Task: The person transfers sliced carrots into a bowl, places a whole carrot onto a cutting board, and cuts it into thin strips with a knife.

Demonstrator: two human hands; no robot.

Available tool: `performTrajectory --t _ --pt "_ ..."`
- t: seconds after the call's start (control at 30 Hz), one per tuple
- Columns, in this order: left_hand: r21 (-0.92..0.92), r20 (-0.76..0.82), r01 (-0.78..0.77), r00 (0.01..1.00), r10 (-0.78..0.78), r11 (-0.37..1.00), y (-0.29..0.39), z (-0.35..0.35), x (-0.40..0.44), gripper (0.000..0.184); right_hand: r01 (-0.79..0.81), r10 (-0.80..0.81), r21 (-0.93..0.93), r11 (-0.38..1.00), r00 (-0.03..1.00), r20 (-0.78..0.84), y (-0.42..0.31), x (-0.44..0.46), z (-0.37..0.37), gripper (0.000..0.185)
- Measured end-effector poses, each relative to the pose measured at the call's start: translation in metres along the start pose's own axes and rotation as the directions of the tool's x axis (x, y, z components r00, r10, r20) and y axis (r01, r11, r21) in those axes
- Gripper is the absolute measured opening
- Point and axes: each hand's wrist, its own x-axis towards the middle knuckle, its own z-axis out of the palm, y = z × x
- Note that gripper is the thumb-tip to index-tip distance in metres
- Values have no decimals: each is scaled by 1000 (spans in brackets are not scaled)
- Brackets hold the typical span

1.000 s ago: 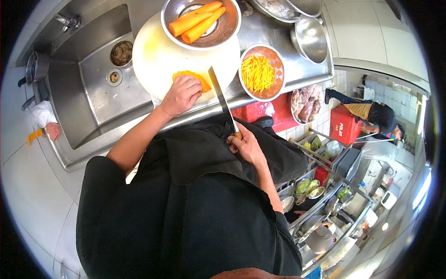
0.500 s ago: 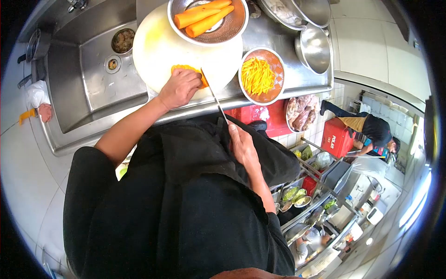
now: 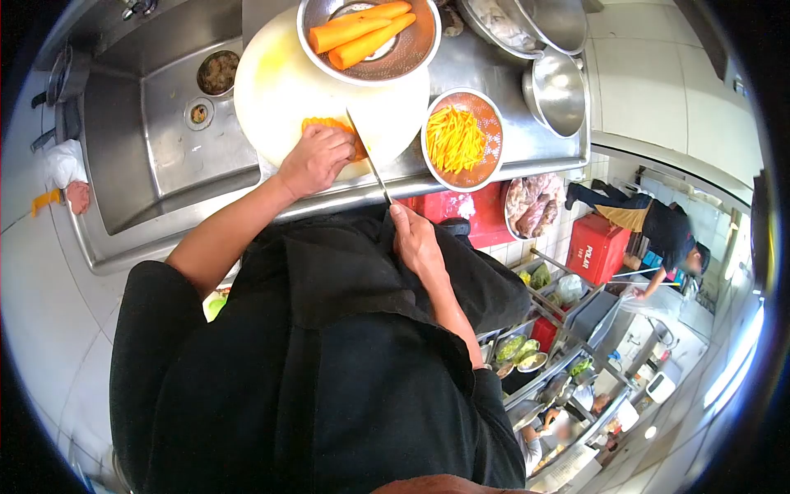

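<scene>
My left hand (image 3: 315, 160) presses down, fingers curled, on a small pile of orange carrot slices (image 3: 331, 125) at the near edge of the round white cutting board (image 3: 271, 90). In my right hand (image 3: 416, 239) is the handle of a long knife (image 3: 369, 158), its blade beside the slices. A colander (image 3: 411, 51) with whole peeled carrots (image 3: 370, 41) rests on the far part of the board. To the right of the board, another colander (image 3: 498, 140) holds thin carrot strips (image 3: 455, 138).
The steel sink (image 3: 177, 136) lies left. Steel bowls (image 3: 557, 89) stand at the right back. Below the counter are a red container (image 3: 485, 216) and a bowl of raw meat (image 3: 535, 202). A person (image 3: 658, 226) bends near a red box (image 3: 596, 249); crowded shelves stand lower right.
My right hand and the knife have moved up and to the left, bringing the blade against the slices. My left hand stays on them. The view has shifted slightly; the person's arm has moved.
</scene>
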Motion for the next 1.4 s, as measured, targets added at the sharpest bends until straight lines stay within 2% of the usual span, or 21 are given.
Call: performTrajectory --t 0.1,0.23,0.37,0.5,0.63,0.73,0.93,1.0,1.07,1.1,1.17,1.27,1.33,1.4 --pt "12 -29 -15 999 16 1000 -2 1 2 8 -12 11 28 1000 1000 4 6 -15 -5 50" --pt "41 -51 -10 999 12 999 0 1 1 7 32 -33 -51 998 999 -28 5 -18 -1 51" --pt "9 -16 10 1000 -10 1000 -2 1 0 10 -24 24 -38 999 1000 -1 -1 5 6 52" --pt "-7 -24 -3 1000 3 1000 -3 2 1 10 -46 46 -17 999 999 17 -3 -8 -5 52" --pt "-20 -33 2 999 -2 1000 -2 1 0 10 -135 131 61 989 990 61 -14 -30 -8 52" --pt "-51 -47 9 999 -11 999 -3 4 1 9 41 -42 -22 999 999 -32 8 -1 17 53" --pt "-79 -32 -20 999 18 997 -4 -4 2 17 -24 24 -3 1000 1000 -14 6 6 17 53" --pt "-101 -29 -5 1000 2 995 -3 -13 1 24 -75 74 5 997 997 34 1 5 16 54" --pt "-109 -80 -4 997 -4 994 -13 -20 -6 24 -166 161 34 986 980 118 -13 1 9 54" --pt "-114 -107 -5 994 -7 993 -17 -21 -7 24 -95 92 34 995 992 82 -7 3 12 54" --pt "-134 -15 -40 999 38 990 -20 -23 -4 21 52 -53 26 998 999 11 9 10 20 54" --pt "-140 89 -62 993 75 988 -23 -27 -2 16 -83 80 25 996 993 84 -19 5 12 53" --pt "-118 119 -55 990 69 992 -21 -27 1 15 -6 6 -2 1000 1000 2 -9 12 22 54" --pt "-90 184 -22 982 39 996 -23 -26 2 16 -6 5 -27 1000 1000 -26 -6 13 23 55"
